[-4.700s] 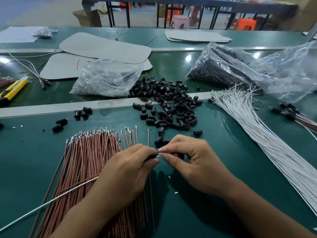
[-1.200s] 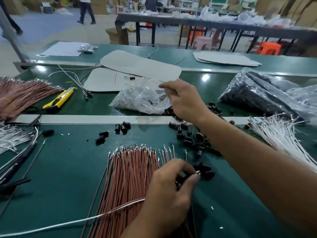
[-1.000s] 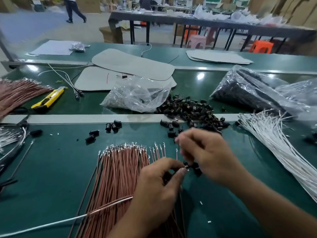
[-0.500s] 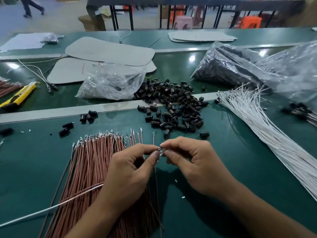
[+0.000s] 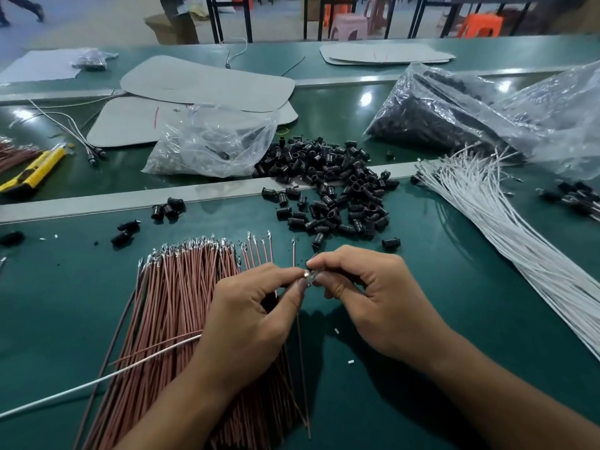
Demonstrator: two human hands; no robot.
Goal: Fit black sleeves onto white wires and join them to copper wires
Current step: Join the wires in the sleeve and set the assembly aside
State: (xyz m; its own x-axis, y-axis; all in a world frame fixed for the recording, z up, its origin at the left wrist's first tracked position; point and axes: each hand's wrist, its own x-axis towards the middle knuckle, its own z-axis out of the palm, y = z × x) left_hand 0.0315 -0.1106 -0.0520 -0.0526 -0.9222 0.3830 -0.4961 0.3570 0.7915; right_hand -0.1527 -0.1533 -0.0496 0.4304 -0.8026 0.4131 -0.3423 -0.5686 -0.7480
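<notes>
Risks:
- The terminal [image 5: 310, 277] was tiny and held only by its edges between the two hands. A slip or a skewed push would probably bend it or drop it onto the bench [image 5: 422, 319], among the white bits [image 5: 336, 331].
- The white wire [image 5: 97, 381] trailed long and unsupported across the copper wires [image 5: 181, 319] toward lower left. Its drag, or a snag on that bundle, could pull the end out of the pinch.
- A stray copper wire [image 5: 293, 254] ran directly under the hands, where a wrist could catch and sweep it.
- I could not tell whether a sleeve sat on the white wire. A dark shape lay inside the left hand, hidden by the fingers. If there was no sleeve, joining now would mean redoing the joint.

Positions:
- The left hand [image 5: 256, 316] was clamped on the white wire near its end.
- The right hand [image 5: 373, 303] pinched the terminal from the other side.
- The hands were together, tips touching, just right of the copper wires' terminal ends.
- The sleeves [image 5: 331, 190] were piled beyond the hands, with the closest loose one just beyond the right hand.
- The white wires [image 5: 506, 228] lay well apart, to the right.
</notes>
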